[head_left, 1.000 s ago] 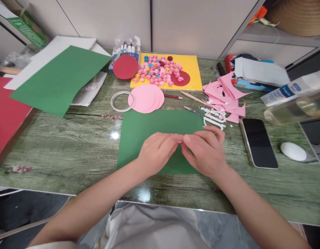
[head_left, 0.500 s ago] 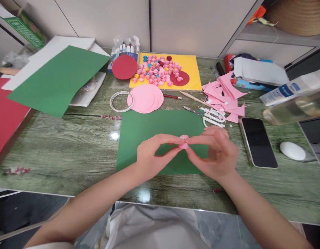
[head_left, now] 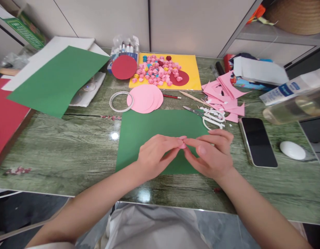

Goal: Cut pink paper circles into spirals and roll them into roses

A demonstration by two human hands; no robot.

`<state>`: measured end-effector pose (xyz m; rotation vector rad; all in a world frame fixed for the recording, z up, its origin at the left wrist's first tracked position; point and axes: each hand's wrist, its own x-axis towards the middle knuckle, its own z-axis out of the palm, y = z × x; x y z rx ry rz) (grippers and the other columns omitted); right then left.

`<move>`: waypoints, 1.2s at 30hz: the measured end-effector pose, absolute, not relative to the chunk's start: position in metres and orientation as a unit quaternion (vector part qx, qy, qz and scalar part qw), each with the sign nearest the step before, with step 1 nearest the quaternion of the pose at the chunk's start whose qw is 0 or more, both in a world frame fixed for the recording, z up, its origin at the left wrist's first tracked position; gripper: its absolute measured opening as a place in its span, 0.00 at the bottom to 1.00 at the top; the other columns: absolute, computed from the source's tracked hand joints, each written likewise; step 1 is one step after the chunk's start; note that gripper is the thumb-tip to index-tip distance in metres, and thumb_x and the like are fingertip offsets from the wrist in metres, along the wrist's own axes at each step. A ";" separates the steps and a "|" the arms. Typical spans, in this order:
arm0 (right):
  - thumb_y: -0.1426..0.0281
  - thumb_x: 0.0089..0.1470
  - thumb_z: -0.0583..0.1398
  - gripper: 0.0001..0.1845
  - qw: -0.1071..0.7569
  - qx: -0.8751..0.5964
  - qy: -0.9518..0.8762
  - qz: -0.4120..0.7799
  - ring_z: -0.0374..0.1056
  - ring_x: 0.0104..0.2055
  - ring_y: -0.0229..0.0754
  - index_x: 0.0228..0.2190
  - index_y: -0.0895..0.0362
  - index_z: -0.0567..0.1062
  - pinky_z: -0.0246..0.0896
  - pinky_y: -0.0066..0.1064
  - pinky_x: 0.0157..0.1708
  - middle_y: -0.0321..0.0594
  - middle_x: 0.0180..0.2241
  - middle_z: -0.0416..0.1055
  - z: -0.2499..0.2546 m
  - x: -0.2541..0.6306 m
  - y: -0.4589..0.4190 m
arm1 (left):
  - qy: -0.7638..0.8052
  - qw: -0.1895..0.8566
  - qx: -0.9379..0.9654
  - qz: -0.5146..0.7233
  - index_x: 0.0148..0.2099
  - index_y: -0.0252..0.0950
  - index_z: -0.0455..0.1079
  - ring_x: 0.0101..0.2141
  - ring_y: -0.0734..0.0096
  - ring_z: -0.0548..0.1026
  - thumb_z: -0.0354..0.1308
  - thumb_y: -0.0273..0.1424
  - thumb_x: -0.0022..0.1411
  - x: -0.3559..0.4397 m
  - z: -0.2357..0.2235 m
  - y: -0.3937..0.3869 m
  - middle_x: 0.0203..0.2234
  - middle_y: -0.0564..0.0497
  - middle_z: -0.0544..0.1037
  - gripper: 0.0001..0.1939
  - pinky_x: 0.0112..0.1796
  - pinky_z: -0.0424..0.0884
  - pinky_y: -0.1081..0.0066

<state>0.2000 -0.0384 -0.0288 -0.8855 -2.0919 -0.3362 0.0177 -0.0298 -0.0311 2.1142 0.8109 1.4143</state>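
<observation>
- Had left hand (head_left: pixel 156 155) drawn together at the fingertips, clamped on a small, curled, pink paper-like piece (head_left: pixel 183 146).
- Had right hand (head_left: pixel 213 152) in against the opposite side, fingertips meeting that same piece, other fingers bent away from it. Could not tell firm grip from light touch there.
- Held the pink piece between both hands, above a flat, dark-green rectangular sheet (head_left: pixel 154 121), partly covered by fingers.
- Judged the piece very light, soft and a little springy, probably dry rather than slippery, easy to crease or flatten; best taken by opposite edges in a gentle pinch, without squeezing across the curl.
- Saw white-handled metal scissors (head_left: pixel 213 119) at the sheet's far right corner, near the right hand, beside jagged pink paper scraps (head_left: pixel 224 91).
- Found flat, round, overlapping pink discs (head_left: pixel 143 98) at the sheet's far left edge, with a silvery ring of tape (head_left: pixel 111 102) at their left side.
- Noted a slim red pencil (head_left: pixel 171 96) just beyond the sheet.
- Farther back, saw a bright yellow rectangular sheet (head_left: pixel 193 65) strewn with small rolled blooms (head_left: pixel 154 71), mostly pink.
- Out to the right, found a black-screened phone (head_left: pixel 258 142) and an oval white mouse (head_left: pixel 292 151).
</observation>
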 end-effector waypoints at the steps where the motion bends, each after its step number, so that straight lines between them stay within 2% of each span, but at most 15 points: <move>1: 0.76 0.42 0.67 0.24 0.418 -0.352 -0.827 -0.135 0.65 0.29 0.37 0.41 0.46 0.69 0.61 0.39 0.39 0.29 0.31 0.77 -0.029 0.200 -0.038 | 0.290 0.239 0.768 0.519 0.46 0.38 0.66 0.39 0.71 0.78 0.58 0.18 0.53 0.018 -0.031 -0.030 0.37 0.49 0.80 0.18 0.37 0.75 0.72; 4: 0.77 0.41 0.67 0.31 0.448 -0.350 -0.813 -0.125 0.65 0.28 0.38 0.47 0.49 0.66 0.61 0.39 0.38 0.30 0.29 0.77 -0.029 0.199 -0.038 | 0.279 0.256 0.752 0.540 0.47 0.38 0.65 0.37 0.73 0.78 0.58 0.17 0.52 0.019 -0.032 -0.030 0.35 0.50 0.80 0.19 0.36 0.75 0.73; 7: 0.76 0.44 0.65 0.40 0.453 -0.355 -0.810 -0.110 0.65 0.28 0.39 0.56 0.48 0.58 0.61 0.39 0.37 0.30 0.28 0.77 -0.028 0.198 -0.037 | 0.274 0.265 0.739 0.555 0.47 0.39 0.65 0.37 0.74 0.78 0.58 0.17 0.52 0.021 -0.033 -0.030 0.34 0.52 0.80 0.21 0.36 0.75 0.74; 11: 0.77 0.44 0.64 0.45 0.451 -0.362 -0.808 -0.112 0.64 0.27 0.39 0.59 0.46 0.52 0.60 0.38 0.36 0.27 0.27 0.77 -0.026 0.197 -0.037 | 0.266 0.260 0.737 0.564 0.47 0.38 0.64 0.37 0.74 0.78 0.58 0.16 0.52 0.022 -0.032 -0.030 0.33 0.52 0.80 0.21 0.36 0.76 0.74; 17: 0.77 0.43 0.64 0.48 0.448 -0.372 -0.806 -0.105 0.63 0.27 0.40 0.60 0.44 0.50 0.59 0.38 0.37 0.27 0.27 0.76 -0.025 0.197 -0.038 | 0.300 0.199 0.740 0.567 0.42 0.38 0.68 0.40 0.74 0.76 0.61 0.17 0.50 0.021 -0.028 -0.030 0.36 0.52 0.78 0.18 0.40 0.75 0.72; 23: 0.77 0.44 0.64 0.47 0.448 -0.374 -0.806 -0.099 0.63 0.28 0.40 0.60 0.44 0.49 0.59 0.38 0.37 0.28 0.28 0.76 -0.024 0.198 -0.037 | 0.338 0.272 0.724 0.536 0.39 0.39 0.73 0.42 0.71 0.75 0.62 0.18 0.50 0.021 -0.029 -0.029 0.39 0.51 0.76 0.15 0.41 0.74 0.69; 29: 0.76 0.44 0.64 0.45 0.444 -0.386 -0.802 -0.103 0.63 0.25 0.39 0.58 0.39 0.50 0.60 0.38 0.36 0.25 0.27 0.76 -0.026 0.199 -0.037 | 0.356 0.323 0.709 0.515 0.43 0.42 0.74 0.41 0.72 0.75 0.61 0.21 0.52 0.021 -0.030 -0.030 0.42 0.51 0.77 0.16 0.42 0.74 0.69; 36: 0.77 0.45 0.64 0.46 0.453 -0.381 -0.799 -0.108 0.63 0.26 0.39 0.60 0.45 0.50 0.60 0.38 0.35 0.27 0.26 0.76 -0.023 0.195 -0.037 | 0.347 0.368 0.693 0.513 0.42 0.42 0.75 0.41 0.72 0.76 0.61 0.21 0.52 0.020 -0.030 -0.029 0.42 0.50 0.77 0.15 0.42 0.74 0.69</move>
